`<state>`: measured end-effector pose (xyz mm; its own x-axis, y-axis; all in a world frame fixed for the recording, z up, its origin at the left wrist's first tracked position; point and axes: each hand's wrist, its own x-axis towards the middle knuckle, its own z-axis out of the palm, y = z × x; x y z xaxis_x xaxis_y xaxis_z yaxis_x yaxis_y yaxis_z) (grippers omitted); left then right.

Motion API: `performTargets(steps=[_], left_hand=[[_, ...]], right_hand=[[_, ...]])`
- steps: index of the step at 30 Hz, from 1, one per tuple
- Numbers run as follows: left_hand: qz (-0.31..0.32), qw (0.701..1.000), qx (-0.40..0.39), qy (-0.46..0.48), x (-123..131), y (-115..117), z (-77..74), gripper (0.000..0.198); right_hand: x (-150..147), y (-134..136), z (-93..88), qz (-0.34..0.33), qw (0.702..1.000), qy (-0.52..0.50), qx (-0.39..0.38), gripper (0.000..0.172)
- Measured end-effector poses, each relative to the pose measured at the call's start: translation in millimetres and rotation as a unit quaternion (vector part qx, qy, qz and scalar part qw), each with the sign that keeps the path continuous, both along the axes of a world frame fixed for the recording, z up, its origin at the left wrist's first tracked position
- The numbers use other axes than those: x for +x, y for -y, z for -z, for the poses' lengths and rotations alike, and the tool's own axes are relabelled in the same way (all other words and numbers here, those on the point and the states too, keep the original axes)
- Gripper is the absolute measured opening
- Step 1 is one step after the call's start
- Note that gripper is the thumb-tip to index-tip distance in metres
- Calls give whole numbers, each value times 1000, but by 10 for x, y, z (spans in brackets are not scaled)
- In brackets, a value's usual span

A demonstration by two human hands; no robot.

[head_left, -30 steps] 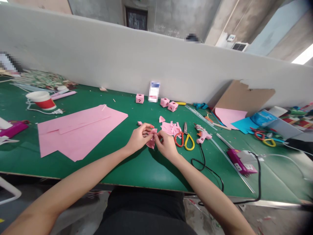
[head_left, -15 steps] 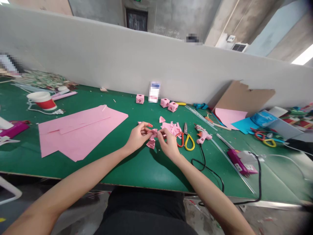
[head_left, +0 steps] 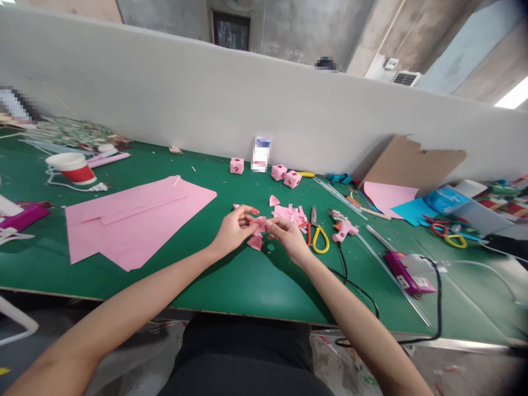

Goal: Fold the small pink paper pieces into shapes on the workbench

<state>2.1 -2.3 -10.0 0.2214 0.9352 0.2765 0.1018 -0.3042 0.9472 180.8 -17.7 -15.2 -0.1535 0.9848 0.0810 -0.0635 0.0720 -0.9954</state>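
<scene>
A small folded pink paper piece (head_left: 259,222) is pinched between my two hands above the green table (head_left: 247,286). My left hand (head_left: 236,231) grips its left side, with a red thing showing at the fingertips. On its right side, my right hand (head_left: 289,235) holds it with thumb and forefinger. A pink paper petal (head_left: 254,242) is just below the fingers, and another pink piece (head_left: 274,201) lies beyond them. Pink paper scraps (head_left: 291,213) are heaped behind my right hand. Part of the held piece is hidden by my fingers.
Large pink sheets (head_left: 140,225) lie at the left, near a paper cup (head_left: 72,168). Three pink paper cubes (head_left: 237,166) sit by the partition. Scissors (head_left: 320,239), a pink glue gun (head_left: 345,226), its black cord and a purple power strip (head_left: 406,272) are at the right.
My right hand has turned slightly and shifted a little to the right, its fingers still at the pink piece. My left hand has hardly moved.
</scene>
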Motion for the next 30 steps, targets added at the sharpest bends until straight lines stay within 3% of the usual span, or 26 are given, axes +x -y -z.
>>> performTargets(steps=[8, 14, 18, 25, 28, 30], left_hand=[[2, 1000, 10, -19, -4, 7, -7, 29], [-12, 999, 23, -46, -5, 16, -9, 28], [-13, 996, 39, -74, 2, 37, -9, 25], [-27, 990, 89, -108, 48, 70, 17, 24], [-32, 989, 97, -105, 58, 70, 27, 24], [-37, 989, 98, -102, 56, 67, 23, 24]], right_hand=[[26, -19, -2, -16, 998, 64, 20, 33], [23, 29, -41, 28, 973, 193, 124, 31], [-12, 97, -66, 88, 898, 344, 259, 18], [-146, 145, 2, 185, 770, 522, 316, 19], [-186, 122, 43, 204, 702, 574, 370, 18], [-195, 104, 60, 202, 675, 587, 399, 18]])
